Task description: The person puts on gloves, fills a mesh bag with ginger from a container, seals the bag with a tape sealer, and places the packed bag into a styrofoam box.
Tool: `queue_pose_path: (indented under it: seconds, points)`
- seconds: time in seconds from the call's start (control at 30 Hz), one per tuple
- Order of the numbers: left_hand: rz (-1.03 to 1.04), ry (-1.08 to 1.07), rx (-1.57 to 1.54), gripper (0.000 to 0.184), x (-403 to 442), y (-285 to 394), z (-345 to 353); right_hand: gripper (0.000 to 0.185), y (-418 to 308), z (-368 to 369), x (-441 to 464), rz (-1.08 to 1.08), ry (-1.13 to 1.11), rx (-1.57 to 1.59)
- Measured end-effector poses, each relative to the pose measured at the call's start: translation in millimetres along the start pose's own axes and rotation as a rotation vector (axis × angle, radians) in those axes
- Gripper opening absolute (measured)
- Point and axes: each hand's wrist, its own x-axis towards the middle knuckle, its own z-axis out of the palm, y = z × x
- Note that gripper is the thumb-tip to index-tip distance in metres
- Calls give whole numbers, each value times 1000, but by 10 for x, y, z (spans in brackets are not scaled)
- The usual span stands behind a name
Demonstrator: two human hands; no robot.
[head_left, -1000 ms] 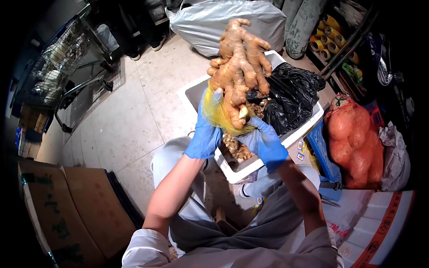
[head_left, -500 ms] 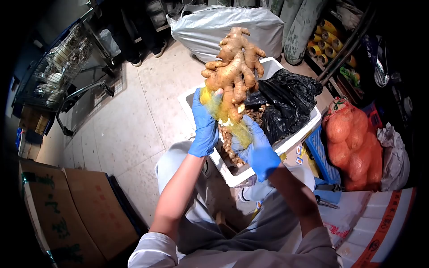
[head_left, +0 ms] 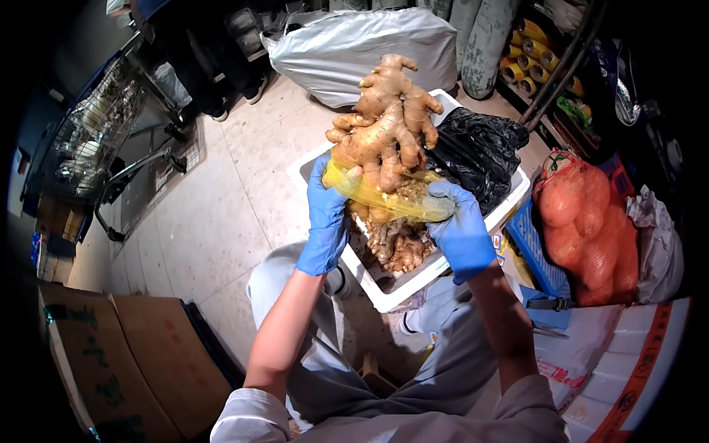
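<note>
A large piece of ginger (head_left: 384, 133) stands up between my hands, its lower part inside yellow netting (head_left: 377, 198). My left hand (head_left: 325, 221), in a blue glove, is closed on the netting at the ginger's left side. On the right, my gloved right hand (head_left: 461, 225) grips the other side of the netting, which is stretched between both hands. Below and behind them is a white foam box (head_left: 384, 299) with smaller ginger pieces (head_left: 399, 247) and a black plastic bag (head_left: 484, 151) in it.
Red net sacks (head_left: 587, 229) and a blue crate (head_left: 538, 251) are at the right. Cardboard boxes (head_left: 159, 362) stand at lower left, a wire cart (head_left: 96, 140) at upper left. Behind the foam box lies a white sack (head_left: 362, 55). A person's legs (head_left: 221, 59) show at the top.
My right hand has moved right and up, pulling the netting wide across the ginger's lower part. The ginger has come down a little since the first frame.
</note>
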Motion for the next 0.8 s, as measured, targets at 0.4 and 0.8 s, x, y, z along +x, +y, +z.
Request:
queue_pose_path:
  seconds: [0.4, 0.8]
  points:
    - [-205, -247, 227, 37, -138, 208, 56, 29, 406, -216, -8, 160, 489, 539]
    - [-637, -640, 381, 44, -232, 101, -41, 18, 199, -307, 158, 393, -299, 705]
